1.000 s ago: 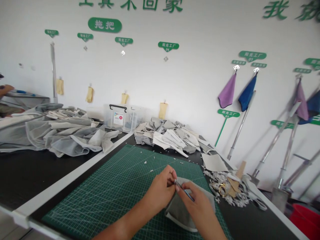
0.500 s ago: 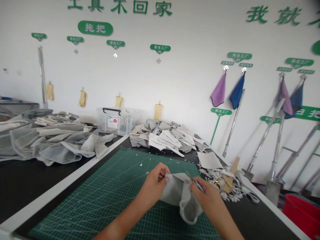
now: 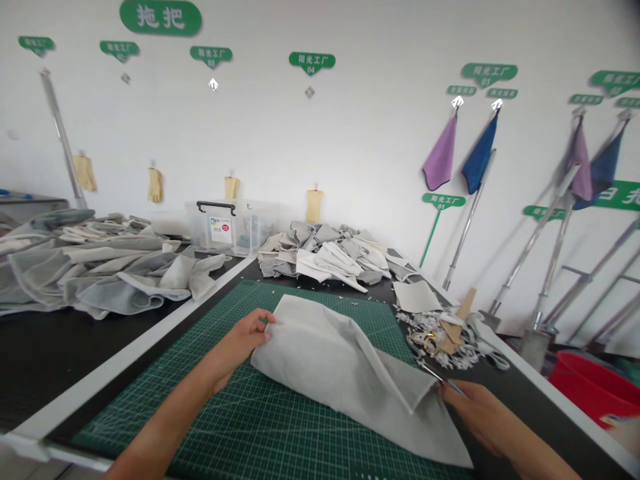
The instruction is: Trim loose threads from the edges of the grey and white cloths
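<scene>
A light grey cloth (image 3: 330, 360) lies spread across the green cutting mat (image 3: 215, 413), with a fold running down its middle. My left hand (image 3: 245, 337) pinches its left corner, fingers closed on the fabric. My right hand (image 3: 473, 410) grips the cloth's right edge at the mat's right border and also holds a thin metal tool (image 3: 443, 380) with a bluish handle that points up and left.
Behind the mat lies a heap of grey and white cloth pieces (image 3: 325, 257). A larger cloth pile (image 3: 100, 270) covers the left table beside a clear plastic box (image 3: 220, 227). Scraps and scissors (image 3: 435, 340) sit to the right. Mop poles lean on the wall; a red bucket (image 3: 590, 393) stands lower right.
The bunched cloth has been pulled open and spread over the mat. My hands have moved apart, left hand to the left, right hand to the right. The view has dipped lower.
</scene>
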`<state>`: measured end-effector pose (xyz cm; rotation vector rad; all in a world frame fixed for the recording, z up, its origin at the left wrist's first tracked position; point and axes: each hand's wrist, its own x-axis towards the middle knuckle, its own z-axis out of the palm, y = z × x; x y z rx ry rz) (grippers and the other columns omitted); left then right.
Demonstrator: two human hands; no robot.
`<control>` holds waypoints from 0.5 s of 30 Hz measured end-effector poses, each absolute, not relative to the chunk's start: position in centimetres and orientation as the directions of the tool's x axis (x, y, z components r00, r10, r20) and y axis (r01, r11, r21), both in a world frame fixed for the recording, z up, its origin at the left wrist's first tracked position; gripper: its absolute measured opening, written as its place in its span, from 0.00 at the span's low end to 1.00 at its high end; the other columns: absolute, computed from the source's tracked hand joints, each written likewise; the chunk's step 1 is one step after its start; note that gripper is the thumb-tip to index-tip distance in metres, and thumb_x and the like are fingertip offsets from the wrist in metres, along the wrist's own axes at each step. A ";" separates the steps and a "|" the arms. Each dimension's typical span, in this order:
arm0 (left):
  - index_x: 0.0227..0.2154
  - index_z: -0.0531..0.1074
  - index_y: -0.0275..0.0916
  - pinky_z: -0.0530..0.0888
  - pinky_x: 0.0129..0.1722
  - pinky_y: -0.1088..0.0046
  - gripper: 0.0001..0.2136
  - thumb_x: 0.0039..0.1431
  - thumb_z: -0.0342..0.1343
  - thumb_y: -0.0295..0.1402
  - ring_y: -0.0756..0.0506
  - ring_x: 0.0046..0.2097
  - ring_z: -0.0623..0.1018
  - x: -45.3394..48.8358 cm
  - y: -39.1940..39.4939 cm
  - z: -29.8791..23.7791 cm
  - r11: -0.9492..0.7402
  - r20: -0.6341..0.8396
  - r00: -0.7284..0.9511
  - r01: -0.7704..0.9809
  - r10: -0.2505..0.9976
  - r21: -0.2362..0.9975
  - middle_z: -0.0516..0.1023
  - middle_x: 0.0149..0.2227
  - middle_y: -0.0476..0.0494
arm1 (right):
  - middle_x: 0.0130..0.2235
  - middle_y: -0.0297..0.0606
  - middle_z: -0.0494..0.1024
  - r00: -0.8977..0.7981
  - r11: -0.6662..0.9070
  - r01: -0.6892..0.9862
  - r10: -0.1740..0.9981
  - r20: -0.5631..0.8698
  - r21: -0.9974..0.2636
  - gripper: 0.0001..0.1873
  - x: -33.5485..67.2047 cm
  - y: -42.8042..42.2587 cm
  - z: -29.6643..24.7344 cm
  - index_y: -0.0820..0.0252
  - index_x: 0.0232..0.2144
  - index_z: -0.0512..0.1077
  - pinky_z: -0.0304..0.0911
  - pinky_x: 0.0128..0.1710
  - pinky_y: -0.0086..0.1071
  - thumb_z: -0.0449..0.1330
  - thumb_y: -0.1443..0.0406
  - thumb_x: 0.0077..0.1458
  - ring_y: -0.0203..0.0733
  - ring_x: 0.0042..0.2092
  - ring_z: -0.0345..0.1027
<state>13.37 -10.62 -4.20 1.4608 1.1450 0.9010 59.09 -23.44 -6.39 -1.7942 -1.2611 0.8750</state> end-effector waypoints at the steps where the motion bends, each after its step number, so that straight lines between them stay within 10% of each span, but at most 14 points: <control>1: 0.49 0.69 0.42 0.66 0.33 0.74 0.19 0.54 0.58 0.38 0.46 0.36 0.73 13.0 -10.5 -4.8 0.040 -0.113 0.293 0.244 0.949 0.969 0.75 0.37 0.47 | 0.21 0.39 0.76 0.212 -0.230 0.483 0.967 -0.142 -0.845 0.21 59.6 -23.3 -7.4 0.62 0.27 0.77 0.69 0.34 0.34 0.64 0.49 0.48 0.49 0.31 0.74; 8: 0.59 0.62 0.38 0.74 0.33 0.68 0.35 0.51 0.60 0.51 0.36 0.45 0.78 13.5 -8.2 -6.5 0.285 -0.364 0.119 0.422 0.924 0.861 0.77 0.45 0.34 | 0.40 0.40 0.82 0.217 -0.176 0.737 0.976 -0.017 -0.652 0.18 60.3 -22.1 -8.1 0.60 0.38 0.79 0.67 0.44 0.34 0.60 0.53 0.54 0.50 0.43 0.75; 15: 0.51 0.68 0.35 0.75 0.28 0.71 0.28 0.48 0.62 0.42 0.40 0.39 0.79 15.0 -3.2 -6.0 0.261 -0.375 0.145 0.497 0.916 0.828 0.78 0.46 0.31 | 0.52 0.42 0.79 0.094 -0.028 0.741 0.994 0.063 -0.671 0.25 58.1 -23.0 -5.5 0.57 0.51 0.75 0.65 0.54 0.34 0.62 0.54 0.53 0.51 0.53 0.72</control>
